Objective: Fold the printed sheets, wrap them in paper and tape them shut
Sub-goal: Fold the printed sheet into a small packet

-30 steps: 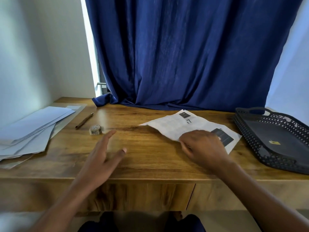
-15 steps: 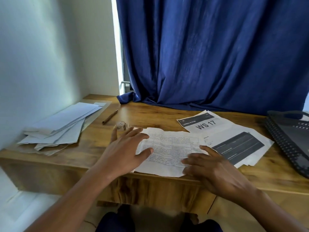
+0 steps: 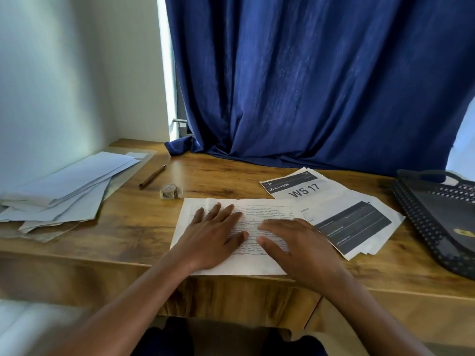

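Table-printed sheet is now flat at the near edge of the surface, front and centre. A second ago only the WS 17 sheets were out, under the right hand alone; this one has been pulled off and laid left of them, its right side overlapping that stack. Both palms have since come down on it.

Left hand: fingers straight and spread, pressing flat on the sheet's left half. Right hand: fingers straight, close together, flat on the right half. Neither grip pinches anything.

Read: this is smoothing before the first fold. No crease made yet; wrapping and taping untouched.

Relative to the table-printed sheet:
- tape roll just beyond its far-left corner, not touching
- pencil farther back-left of the roll
- loose pile of plain paper well left, likely the wrap stock
- blue curtain behind, hem resting on the surface

Containers: black perforated tray far right, past the WS 17 sheets. Inside, only a small yellow tag-like item shows; can't tell what it is. Tray partly out of frame.
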A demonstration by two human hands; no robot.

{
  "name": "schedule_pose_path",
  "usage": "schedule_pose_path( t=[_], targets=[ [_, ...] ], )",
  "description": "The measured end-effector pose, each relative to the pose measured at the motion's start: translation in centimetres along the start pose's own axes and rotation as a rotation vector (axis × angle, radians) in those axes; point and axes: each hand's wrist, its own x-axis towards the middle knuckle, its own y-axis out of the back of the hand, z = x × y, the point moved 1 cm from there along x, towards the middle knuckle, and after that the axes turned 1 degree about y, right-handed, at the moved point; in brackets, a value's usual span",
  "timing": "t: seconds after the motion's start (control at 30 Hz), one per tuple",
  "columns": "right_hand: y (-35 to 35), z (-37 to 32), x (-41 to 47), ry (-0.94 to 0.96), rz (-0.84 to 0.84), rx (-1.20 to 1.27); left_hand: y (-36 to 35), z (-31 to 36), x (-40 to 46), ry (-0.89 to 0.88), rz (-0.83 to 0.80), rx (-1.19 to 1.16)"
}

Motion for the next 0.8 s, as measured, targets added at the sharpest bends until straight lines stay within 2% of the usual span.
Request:
schedule_pose_path(
  t=[0.1,0.23,0.5,0.7,0.8],
  targets=[
    [-1.9,-2.4,3.3,-0.048,0.008,0.06,-0.1,-0.2,0.0,-0.006,-0.005,0.017],
    [-4.7,-3.8,6.1,-0.079,-0.117,0.104,-0.1,-1.0,-0.1,-0.014,-0.025,0.017],
    [-6.2,-5.0,7.3,-0.024,-0.194,0.121,0.1,-3.6,-1.4,0.037,-0.029,0.062],
    [-5.8,-1.6,6.9,-0.122,-0.198,-0.022,0.6,-3.8,-1.7,0.086,-0.075,0.079],
    [-5.5,0.6,6.7,-0.205,-0.201,-0.098,1.0,-4.7,-2.3,0.167,-0.104,0.079]
  ],
)
